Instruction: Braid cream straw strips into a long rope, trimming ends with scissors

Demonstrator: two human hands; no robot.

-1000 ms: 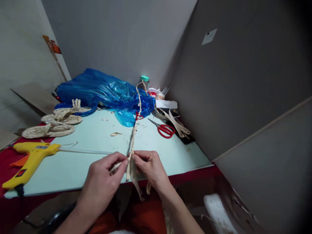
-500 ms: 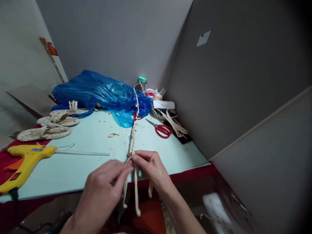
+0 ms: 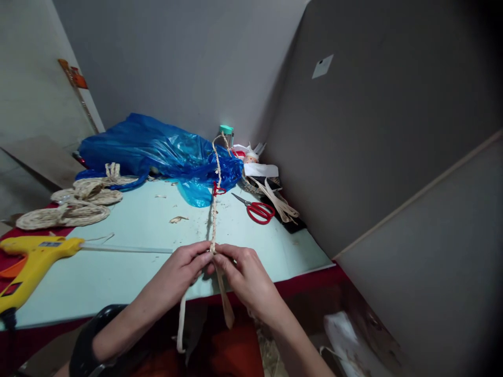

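A thin pale braided cord (image 3: 214, 209) runs taut from the back of the table toward me, with a red clip (image 3: 217, 189) on it partway along. My left hand (image 3: 178, 275) and my right hand (image 3: 245, 275) meet at its near end, both pinching the braid between fingertips. Loose flat straw strips (image 3: 227, 306) hang down from my fingers below the table edge. Another strip (image 3: 181, 327) dangles under my left hand.
A yellow glue gun (image 3: 29, 262) lies at the left on the pale green tabletop (image 3: 133, 230). Coiled braid bundles (image 3: 74, 201), a blue plastic bag (image 3: 157, 149), red scissors (image 3: 257, 209) and spare strips (image 3: 279, 204) sit farther back. Grey walls close the right side.
My left hand drew back toward me, then returned to the braid's end, fingertips meeting the right hand. The loose strips hang lower and are rearranged. The camera view shifted slightly.
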